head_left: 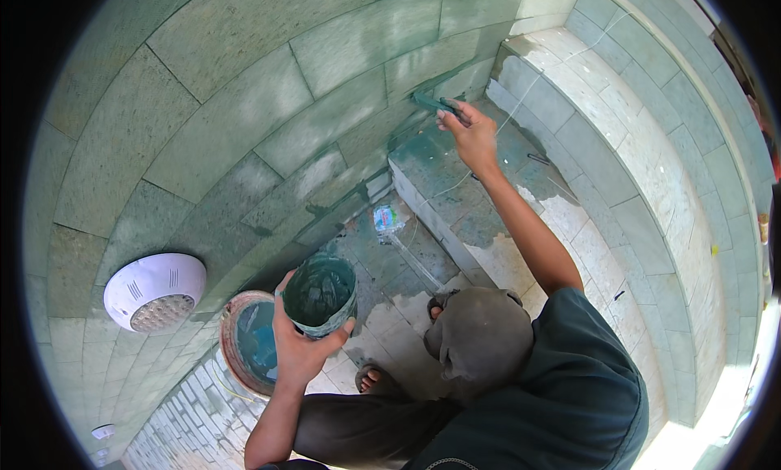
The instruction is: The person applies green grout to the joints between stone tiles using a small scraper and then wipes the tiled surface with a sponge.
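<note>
My left hand point(305, 340) is wrapped round a round tub point(320, 295) smeared inside with dark green paste, its mouth tilted up toward me. Reaching far forward, my right hand point(470, 132) pinches a flat green spreader point(429, 102). The spreader's blade lies at the tiled wall point(358, 120), just above the ledge point(464, 185), where wet green paste darkens the joints. Below and left of the tub stands a bucket point(248, 340) with a crusted reddish rim and bluish-green contents, partly hidden by my left hand.
A round white light fitting point(154, 291) juts from the wall at left. Pale tiled steps point(602, 120) curve along the right. A thin white cord point(521, 104) trails over the ledge. A small printed packet point(388, 219) lies on the floor near my sandalled feet.
</note>
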The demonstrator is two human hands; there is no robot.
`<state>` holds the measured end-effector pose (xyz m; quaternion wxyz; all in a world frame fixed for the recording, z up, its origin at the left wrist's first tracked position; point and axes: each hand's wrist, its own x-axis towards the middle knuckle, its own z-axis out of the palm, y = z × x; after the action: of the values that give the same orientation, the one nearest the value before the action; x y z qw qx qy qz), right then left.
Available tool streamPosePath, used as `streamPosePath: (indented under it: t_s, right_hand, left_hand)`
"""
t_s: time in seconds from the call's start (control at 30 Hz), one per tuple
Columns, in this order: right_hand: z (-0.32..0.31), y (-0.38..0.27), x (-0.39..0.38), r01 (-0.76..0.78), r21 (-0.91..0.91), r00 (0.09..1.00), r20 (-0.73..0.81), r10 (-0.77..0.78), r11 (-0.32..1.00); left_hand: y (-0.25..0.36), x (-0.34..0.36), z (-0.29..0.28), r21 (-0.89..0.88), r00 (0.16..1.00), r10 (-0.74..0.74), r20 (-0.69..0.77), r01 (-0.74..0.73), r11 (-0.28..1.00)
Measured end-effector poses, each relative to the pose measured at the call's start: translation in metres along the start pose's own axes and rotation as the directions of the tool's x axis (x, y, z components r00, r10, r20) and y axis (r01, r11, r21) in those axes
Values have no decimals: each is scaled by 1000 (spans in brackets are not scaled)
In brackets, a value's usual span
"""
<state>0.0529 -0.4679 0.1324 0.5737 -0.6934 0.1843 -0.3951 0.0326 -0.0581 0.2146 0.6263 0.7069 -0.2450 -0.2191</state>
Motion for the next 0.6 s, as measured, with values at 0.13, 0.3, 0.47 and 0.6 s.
streamPosePath:
  t_s: [0.13,0.3,0.47,0.6]
  right_hand:
    - [12,-50,-21,-111,136,977,194,83,984]
    - [26,-128,-52,-60,81,859,512,10,995]
    - [43,-200,-78,319,-46,494,860,-125,947]
    - [71,-210,-97,551,152,195,933,-304,821]
  left_hand:
    - [-2,-3,-4,-9,999,-14,-38,14,1000]
    - [-1,-1,-4,117,998,37,-59,-30,993]
    - [-1,-6,-8,277,996,74,-58,-55,959]
    - [3,-9,-7,290,992,120,-34,-105,951]
